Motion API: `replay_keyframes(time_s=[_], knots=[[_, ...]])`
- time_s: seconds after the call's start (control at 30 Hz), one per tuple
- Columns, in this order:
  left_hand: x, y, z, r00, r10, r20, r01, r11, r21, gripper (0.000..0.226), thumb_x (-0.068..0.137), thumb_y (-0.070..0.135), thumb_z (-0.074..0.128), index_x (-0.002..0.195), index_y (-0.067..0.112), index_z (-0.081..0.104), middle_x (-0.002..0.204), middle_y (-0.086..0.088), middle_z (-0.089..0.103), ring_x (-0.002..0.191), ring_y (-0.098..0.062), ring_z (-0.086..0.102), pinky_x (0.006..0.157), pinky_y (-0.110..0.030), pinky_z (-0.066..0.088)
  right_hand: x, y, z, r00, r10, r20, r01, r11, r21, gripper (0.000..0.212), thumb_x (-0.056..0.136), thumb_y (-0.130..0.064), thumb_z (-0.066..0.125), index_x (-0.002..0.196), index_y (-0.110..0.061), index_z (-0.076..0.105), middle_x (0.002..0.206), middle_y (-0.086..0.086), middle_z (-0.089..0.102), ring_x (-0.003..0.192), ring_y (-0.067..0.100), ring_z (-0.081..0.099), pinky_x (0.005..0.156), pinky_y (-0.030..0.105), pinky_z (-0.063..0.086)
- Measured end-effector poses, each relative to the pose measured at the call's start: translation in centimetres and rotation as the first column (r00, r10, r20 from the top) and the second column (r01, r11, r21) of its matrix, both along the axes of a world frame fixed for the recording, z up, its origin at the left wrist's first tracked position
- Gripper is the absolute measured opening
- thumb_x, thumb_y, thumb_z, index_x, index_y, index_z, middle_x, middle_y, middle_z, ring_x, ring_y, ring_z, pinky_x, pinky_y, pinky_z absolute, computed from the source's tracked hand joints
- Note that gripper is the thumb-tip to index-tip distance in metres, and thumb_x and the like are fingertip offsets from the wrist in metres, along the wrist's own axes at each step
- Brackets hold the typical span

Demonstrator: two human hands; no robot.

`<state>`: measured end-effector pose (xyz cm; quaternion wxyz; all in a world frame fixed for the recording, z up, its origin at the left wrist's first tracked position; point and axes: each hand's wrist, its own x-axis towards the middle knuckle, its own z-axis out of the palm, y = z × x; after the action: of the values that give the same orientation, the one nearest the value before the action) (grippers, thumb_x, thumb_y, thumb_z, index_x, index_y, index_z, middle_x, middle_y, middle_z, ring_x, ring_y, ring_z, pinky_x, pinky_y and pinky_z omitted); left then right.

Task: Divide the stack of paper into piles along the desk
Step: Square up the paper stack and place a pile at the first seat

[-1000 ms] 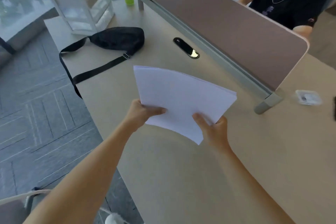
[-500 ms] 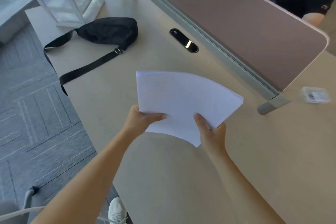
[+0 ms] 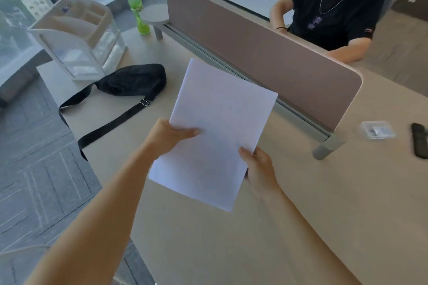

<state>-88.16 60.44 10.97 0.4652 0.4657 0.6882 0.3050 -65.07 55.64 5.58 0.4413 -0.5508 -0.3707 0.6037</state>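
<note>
A stack of white paper (image 3: 220, 122) is held up above the beige desk (image 3: 301, 227), squared into one neat block and tilted towards me. My left hand (image 3: 171, 139) grips its left edge with the thumb lying across the top sheet. My right hand (image 3: 259, 169) pinches the lower right edge, thumb on top. The fingers under the stack are hidden. No paper lies on the desk.
A black sling bag (image 3: 132, 81) with a long strap lies at the left, behind it a white drawer organiser (image 3: 78, 39) and a green bottle (image 3: 137, 11). A pink divider panel (image 3: 266, 62) runs diagonally across the desk. A clear packet (image 3: 377, 131) and a dark remote (image 3: 419, 143) lie right. A person in black (image 3: 333, 14) sits opposite.
The fanned, lowered sheets have been pulled together into one squared stack and raised upright in front of me. The view has tilted up, showing more of the room.
</note>
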Motion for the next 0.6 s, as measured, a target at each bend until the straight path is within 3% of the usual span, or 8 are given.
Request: replay_keyframes(time_s=[0.13,0.23,0.43,0.53,0.6], knots=[[-2.1,2.4,-0.9,0.997,-0.064,0.049,0.067,0.996,-0.062,0.031,0.065,0.034,0.089,0.085,0.013,0.078,0.078,0.000,0.077,0.067,-0.017,0.074,0.062,-0.028,0.056,-1.4,1.4,-2.0,0.998,0.047,0.042,-0.042,0.994,-0.103,0.017,0.094,-0.014,0.056,0.099,-0.015,0.072,0.098,0.012,0.076,0.090,0.033,0.072,0.084,0.062,0.055],[-4.3,5.6,-2.5,0.994,-0.105,0.016,0.107,0.983,-0.148,0.032,0.068,0.038,0.086,0.085,0.013,0.078,0.072,-0.001,0.076,0.061,-0.017,0.072,0.058,-0.025,0.052,-3.7,4.1,-3.1,1.000,-0.019,0.011,0.021,0.985,-0.173,0.021,0.092,-0.010,0.057,0.086,-0.017,0.075,0.094,0.013,0.074,0.083,0.027,0.067,0.080,0.051,0.055],[-9.0,13.7,-8.1,0.959,-0.140,-0.246,0.070,0.960,-0.273,0.055,0.076,0.069,0.062,0.069,0.014,0.063,0.064,0.002,0.057,0.062,-0.021,0.059,0.058,-0.029,0.039,-9.2,10.4,-7.2,0.988,-0.154,-0.019,0.139,0.932,-0.336,0.019,0.094,-0.006,0.055,0.089,-0.014,0.072,0.089,0.005,0.075,0.078,0.024,0.068,0.076,0.040,0.050],[-12.2,17.8,-10.9,0.880,-0.190,-0.435,0.075,0.960,-0.269,0.057,0.080,0.065,0.056,0.059,0.013,0.047,0.062,-0.002,0.042,0.056,-0.022,0.042,0.054,-0.030,0.027,-11.8,14.0,-9.3,0.969,-0.245,-0.031,0.212,0.890,-0.404,0.016,0.095,-0.008,0.055,0.088,-0.014,0.067,0.085,0.002,0.074,0.071,0.017,0.069,0.065,0.030,0.055],[-14.0,20.0,-12.3,0.824,-0.212,-0.526,0.073,0.959,-0.273,0.055,0.082,0.062,0.054,0.063,0.010,0.053,0.067,-0.006,0.047,0.058,-0.023,0.045,0.056,-0.030,0.031,-13.2,16.1,-10.2,0.955,-0.294,-0.034,0.250,0.863,-0.440,0.016,0.096,-0.009,0.054,0.087,-0.015,0.066,0.082,0.001,0.072,0.070,0.016,0.067,0.062,0.030,0.055]])
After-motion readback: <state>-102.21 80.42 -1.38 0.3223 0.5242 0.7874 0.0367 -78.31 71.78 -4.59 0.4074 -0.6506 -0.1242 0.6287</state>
